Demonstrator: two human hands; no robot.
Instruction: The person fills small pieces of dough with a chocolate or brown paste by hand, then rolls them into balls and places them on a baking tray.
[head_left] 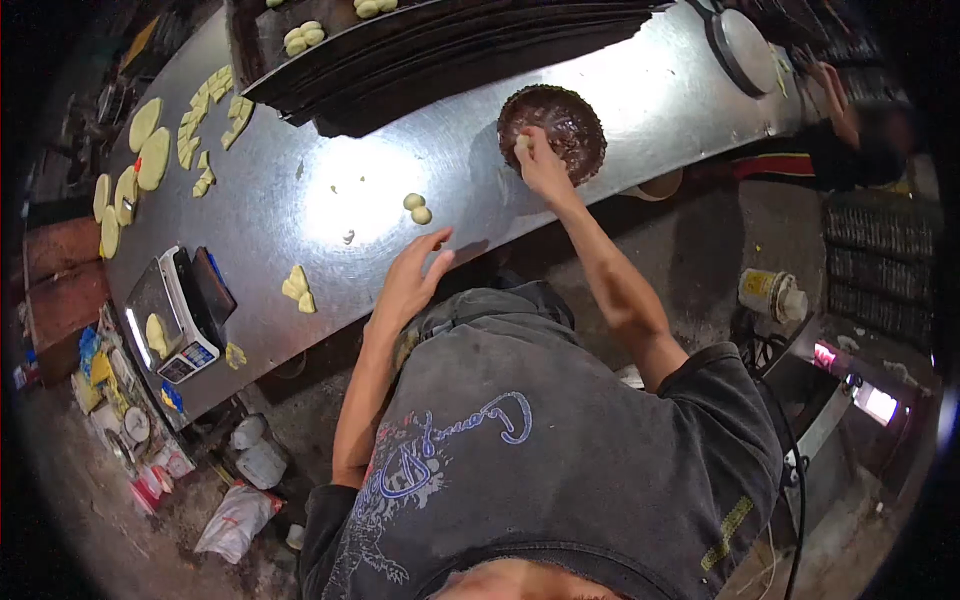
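My right hand [543,168] is over a round bowl with a rough, dark rim [600,125], its fingertips closed on a small pale dough ball [523,142]. Glossy dark brown paste [565,120] fills the bowl. On the metal table, my left hand [412,272] hovers by the front edge with its fingers apart and nothing in it. Just beyond it, two dough balls [417,208] lie touching each other. To its left is a small clump of dough pieces [298,288].
A digital scale [180,320] with dough on it stands at the left of the metal table [450,150]. Behind it lie flat dough ovals [153,158] and cut dough strips [188,135]. Stacked dark trays [450,70] overhang the back. Another person's arm [835,105] shows at far right.
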